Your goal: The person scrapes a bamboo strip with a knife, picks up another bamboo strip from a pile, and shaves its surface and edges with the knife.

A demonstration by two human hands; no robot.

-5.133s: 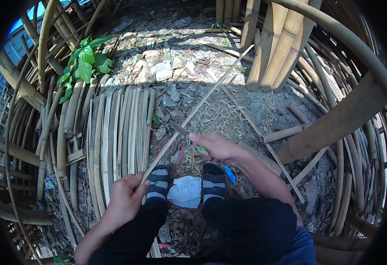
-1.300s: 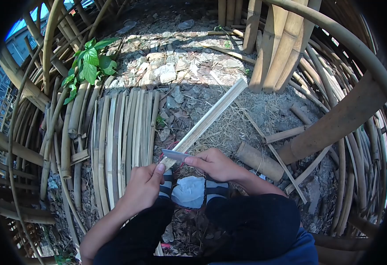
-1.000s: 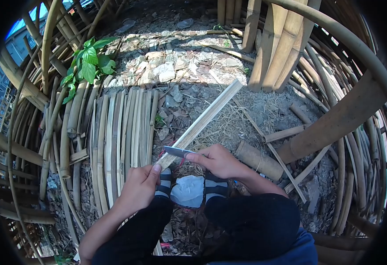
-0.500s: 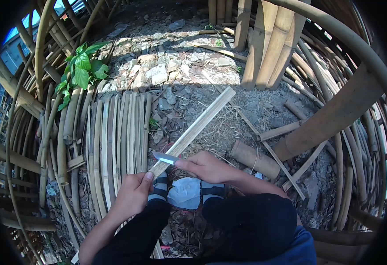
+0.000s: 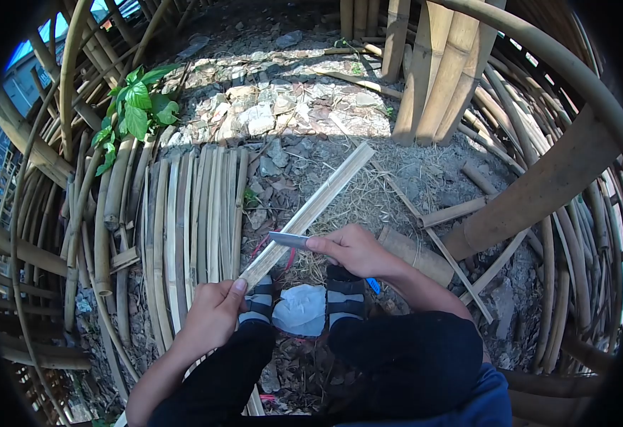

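My left hand is closed round the near end of a split bamboo strip, which slants up and away to the right. In my right hand is a knife, its blade lying across the strip a little beyond my left hand. The knife's handle is mostly hidden by my fingers. Below the hands are my feet in striped footwear, with a crumpled white sheet on the ground between them.
Split bamboo strips lie side by side on the left, near a leafy green plant. A short bamboo tube rests at right, beside a thick leaning bamboo pole. Rubble covers the ground ahead.
My right hand and the knife have moved up and away along the strip, farther from my left hand. The left hand keeps its hold in nearly the same place.
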